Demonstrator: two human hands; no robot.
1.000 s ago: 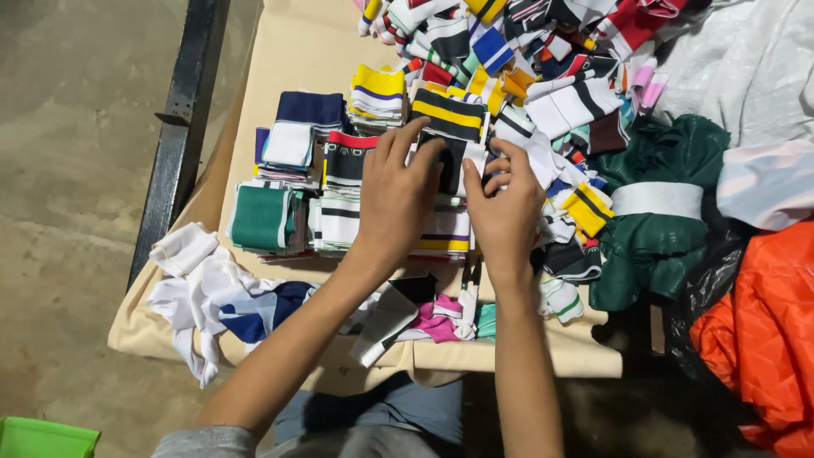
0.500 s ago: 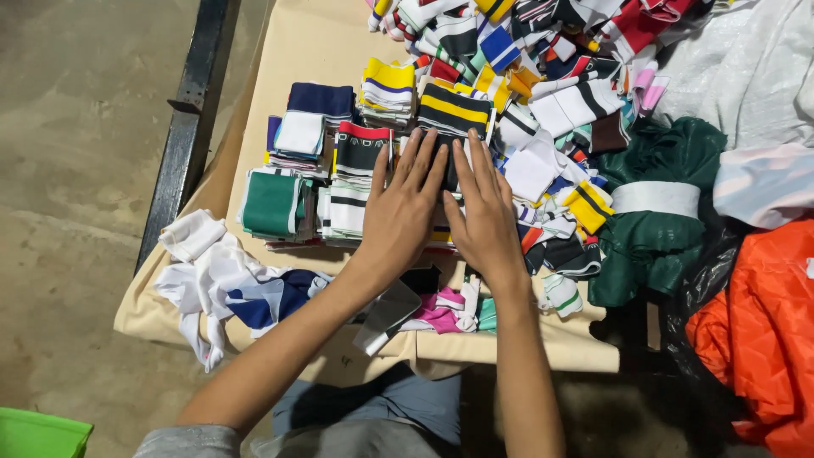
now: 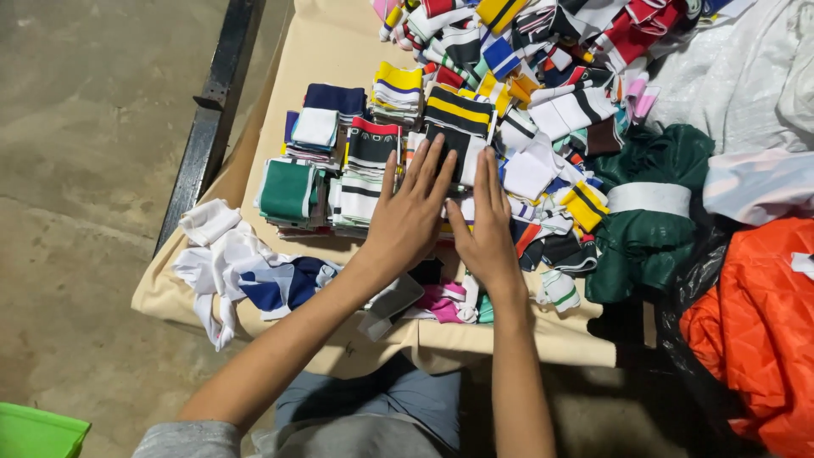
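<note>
Together our left hand [image 3: 405, 222] and right hand [image 3: 487, 233] lie flat, fingers spread, holding nothing, pressing a striped stack [image 3: 454, 136] mid-surface [image 3: 331, 51]. Uneven pressure could topple it into the neighbouring stacks [image 3: 360, 182] or loose heap [image 3: 560, 51].

- Pretty sure anyone would peg this as a small garment workshop, the sorting end of it, not a home or a shop.
- I'm at a work table [image 3: 339, 51] covered in plain beige cloth, with a bare concrete floor [image 3: 93, 170] next to it and a black metal beam [image 3: 212, 119] running along the edge.
- The table is buried in striped knit rib pieces, some in neat folded stacks [image 3: 356, 170], the rest in a big loose heap [image 3: 551, 51].
- White and blue offcuts [image 3: 246, 271] are dumped at the near corner.
- Bulk bundles sit on my right: a green bundle [image 3: 653, 212], an orange sack [image 3: 755, 331] and a white bag [image 3: 746, 76].
</note>
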